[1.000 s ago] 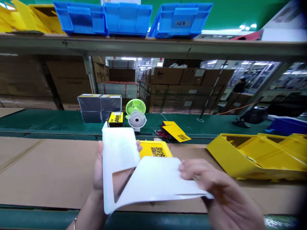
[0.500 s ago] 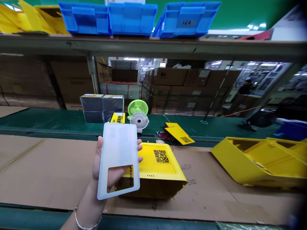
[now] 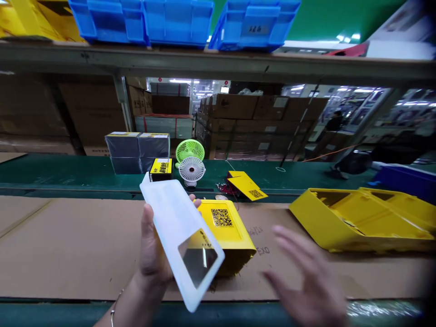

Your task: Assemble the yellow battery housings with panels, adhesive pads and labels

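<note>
My left hand (image 3: 153,247) grips a thin whitish panel (image 3: 173,204) with rounded corners and a clear window near its lower end. The panel is tilted, its windowed end towards me and to the right. Behind it stands a yellow plastic housing (image 3: 240,227) with a QR code on top and a dark open front, partly hidden by the panel. Blurred by motion, my right hand (image 3: 303,277) is to the right of the housing above the cardboard, thumb and fingers apart, holding nothing.
More yellow housings (image 3: 327,222) lie at the right on the cardboard (image 3: 85,245). Beyond are a yellow plate (image 3: 247,184), a white fan (image 3: 191,169), a green fan (image 3: 190,149), a yellow-black box (image 3: 161,168) and wrapped grey boxes (image 3: 124,152). Blue bins (image 3: 255,27) line the shelf overhead.
My left hand has turned the panel from nearly upright to a slant, its windowed end swinging right. My right hand has come into view at the lower right. The view has shifted slightly.
</note>
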A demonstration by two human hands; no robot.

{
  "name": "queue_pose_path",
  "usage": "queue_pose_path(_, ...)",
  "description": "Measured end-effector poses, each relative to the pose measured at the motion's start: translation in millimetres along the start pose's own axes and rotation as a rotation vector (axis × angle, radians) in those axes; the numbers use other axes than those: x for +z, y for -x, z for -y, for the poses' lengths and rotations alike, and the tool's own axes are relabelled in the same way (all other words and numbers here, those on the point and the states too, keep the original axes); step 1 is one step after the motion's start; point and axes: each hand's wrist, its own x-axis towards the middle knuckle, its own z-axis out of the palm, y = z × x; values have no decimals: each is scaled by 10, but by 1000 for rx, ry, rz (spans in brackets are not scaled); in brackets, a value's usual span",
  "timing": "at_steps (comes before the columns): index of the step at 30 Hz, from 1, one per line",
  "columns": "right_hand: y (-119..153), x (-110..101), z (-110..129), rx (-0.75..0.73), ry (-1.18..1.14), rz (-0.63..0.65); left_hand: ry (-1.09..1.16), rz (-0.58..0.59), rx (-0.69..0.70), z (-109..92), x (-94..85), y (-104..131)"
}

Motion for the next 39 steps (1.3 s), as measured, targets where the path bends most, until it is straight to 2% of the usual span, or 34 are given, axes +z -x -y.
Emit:
queue_pose_path(3, -138, 365, 260, -222, -67, 178, -95, 44, -146, 130, 10, 59)
queue_pose_path(5, -224, 483, 390, -173, -135, 149, -278, 76, -140, 129, -35, 70)
queue_pose_path(7, -296, 493, 443, 37, -210, 96, -620, 52, 45, 50, -88, 53)
queue_pose_path(9, -354, 451, 434, 312, -353, 56, -1090, 32, 314, -84, -115, 11)
queue_pose_path(11, -406, 412, 405, 539, -578, 40, -1559, 101, 497, -232, -103, -47)
queue_pose_path(12, -429, 402, 392, 624, -696, 46, -1742, 172, 531, -297, -87, -81)
queue_pose_path(14, -467, 406, 368, 757, -863, 81, -1965, 313, 502, -392, -57, -155)
queue_pose_path(17, -478, 436, 298, 839, -860, 135, -2013, 402, 403, -432, -82, -267)
queue_pose_path(20, -419, 441, 144, 683, -501, 186, -1981, 373, 299, -394, -205, -353)
queue_pose_path(23, -322, 413, -42, 495, -156, 402, -1961, 278, 194, -339, -342, -391)
queue_pose_path(25, -262, 403, -148, 464, -91, 489, -1950, 217, 145, -308, -402, -396)
queue_pose_path(28, -192, 426, -266, 491, -100, 455, -1914, 175, 102, -270, -444, -396)
queue_pose_path(32, -131, 471, -367, 574, -235, 379, -1833, 166, 98, -232, -430, -420)
queue_pose_path(35, -118, 467, -409, 630, -348, 355, -1846, 215, 97, -222, -378, -462)
queue_pose_path(39, -182, 419, -416, 662, -419, 398, -1935, 313, 55, -226, -339, -509)
